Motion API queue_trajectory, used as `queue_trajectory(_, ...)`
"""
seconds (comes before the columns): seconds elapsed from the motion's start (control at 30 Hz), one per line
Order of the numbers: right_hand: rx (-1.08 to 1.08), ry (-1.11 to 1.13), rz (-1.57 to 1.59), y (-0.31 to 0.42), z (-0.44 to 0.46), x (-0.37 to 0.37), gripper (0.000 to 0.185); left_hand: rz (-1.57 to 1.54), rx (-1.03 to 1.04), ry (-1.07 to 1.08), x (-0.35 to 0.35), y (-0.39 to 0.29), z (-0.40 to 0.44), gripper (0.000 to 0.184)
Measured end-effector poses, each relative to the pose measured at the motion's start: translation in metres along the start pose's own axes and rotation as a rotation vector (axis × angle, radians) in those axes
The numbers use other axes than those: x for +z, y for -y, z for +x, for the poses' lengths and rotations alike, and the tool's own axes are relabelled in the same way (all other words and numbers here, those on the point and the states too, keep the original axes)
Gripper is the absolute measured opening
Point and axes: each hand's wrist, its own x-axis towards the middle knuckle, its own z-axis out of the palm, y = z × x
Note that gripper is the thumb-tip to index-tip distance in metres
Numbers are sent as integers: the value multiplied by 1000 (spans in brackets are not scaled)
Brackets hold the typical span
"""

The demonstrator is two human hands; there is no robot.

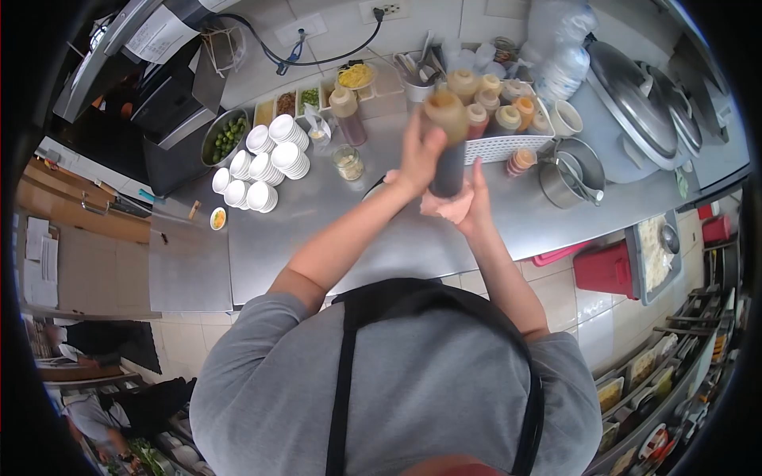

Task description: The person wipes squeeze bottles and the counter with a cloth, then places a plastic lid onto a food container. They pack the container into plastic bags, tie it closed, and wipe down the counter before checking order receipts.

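A dark-filled squeeze bottle (pixel 450 168) with a yellowish top is held up over the steel counter, its upper part blurred. My left hand (pixel 420 159) wraps around its side near the top. Beneath it, my right hand (pixel 476 201) grips a pink cloth (pixel 446 208) pressed against the bottle's base. Just behind stands a white perforated basket (pixel 508 148) packed with several sauce bottles. To the left are a small glass jar (pixel 348 163) and another squeeze bottle (pixel 346 115) with purplish contents.
Stacked white cups (pixel 259 168) stand left beside a bowl of limes (pixel 225 139). A metal pot (pixel 570 170) and stacked orange-toned cups (pixel 521 162) sit right. Food containers (pixel 309 98) line the wall. A red bin (pixel 607 270) is below the counter. Other people (pixel 131 408) are at lower left.
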Motion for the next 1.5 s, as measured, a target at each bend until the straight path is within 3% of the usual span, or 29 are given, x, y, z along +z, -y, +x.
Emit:
queue_trajectory(0.03,18,-151,-65,-7,12,-16,48,121,119,70,8,-13,-11,60)
queue_trajectory(0.07,21,-152,-67,-14,20,-38,48,244,238,142,15,-28,-22,64)
queue_trajectory(0.13,101,-64,-334,-17,24,-59,45,244,179,149,13,-24,-34,69)
queue_trajectory(0.17,-6,-174,-547,-21,18,-57,40,256,176,127,9,-23,-37,69)
queue_trajectory(0.2,1,-170,-547,-25,23,-58,40,270,170,107,3,-23,-40,68)
queue_trajectory(0.3,-210,-221,-1077,-33,44,-64,38,120,107,66,-22,-28,-42,68)
queue_trajectory(0.4,-271,-216,-1333,-17,73,-35,36,87,166,-52,-43,-47,-37,71)
queue_trajectory(0.47,-656,-192,-1258,-11,126,-48,36,20,94,-58,-60,-59,-35,73)
queue_trajectory(0.5,-656,-188,-1254,-2,140,-40,36,25,95,-59,-70,-63,-35,73)
queue_trajectory(0.57,-590,-199,-1891,14,160,-18,47,103,78,-107,-90,-69,-36,74)
queue_trajectory(0.6,-592,-197,-1885,9,176,-24,47,109,79,-106,-98,-70,-38,74)
queue_trajectory(0.67,-440,-406,-2419,-20,220,-65,65,204,39,-202,-113,-67,-44,79)
queue_trajectory(0.7,-252,-248,-2273,-29,249,-101,72,206,38,-198,-119,-67,-45,79)
queue_trajectory(0.73,-252,-249,-2269,-32,265,-120,72,244,35,-225,-125,-66,-47,81)
queue_trajectory(0.8,-512,-470,-2432,-32,286,-137,62,286,29,-247,-130,-67,-43,83)
queue_trajectory(0.83,-510,-472,-2427,-28,300,-139,62,304,16,-247,-130,-70,-41,85)
queue_trajectory(0.9,-468,-745,-2483,-19,324,-140,56,324,-10,-247,-135,-71,-38,86)
queue_trajectory(1.03,-411,-820,-2384,-17,343,-143,53,460,33,-128,-140,-71,-33,83)
queue_trajectory(1.1,-648,-784,-2411,-24,342,-155,55,443,46,-104,-137,-74,-32,79)
queue_trajectory(1.13,-642,-787,-2414,-30,336,-161,55,450,27,-117,-136,-75,-32,74)
queue_trajectory(1.2,-1074,-283,-2321,-49,310,-171,55,453,2,-130,-136,-73,-32,70)
queue_trajectory(1.23,-1068,-283,-2326,-48,289,-152,55,407,-12,-165,-138,-68,-29,65)
queue_trajectory(1.3,-390,258,-2447,-30,231,-78,52,265,-20,-178,-131,-67,-18,53)
queue_trajectory(1.33,-383,254,-2449,-29,214,-77,52,313,-12,-184,-133,-58,-10,50)
queue_trajectory(1.4,-987,598,-2572,-27,182,-80,44,422,51,-192,-128,-45,10,45)
queue_trajectory(1.43,-977,597,-2572,-24,164,-75,44,483,105,-196,-117,-43,22,44)
queue_trajectory(1.5,-746,570,-2502,-20,129,-67,40,557,65,-206,-99,-39,41,45)
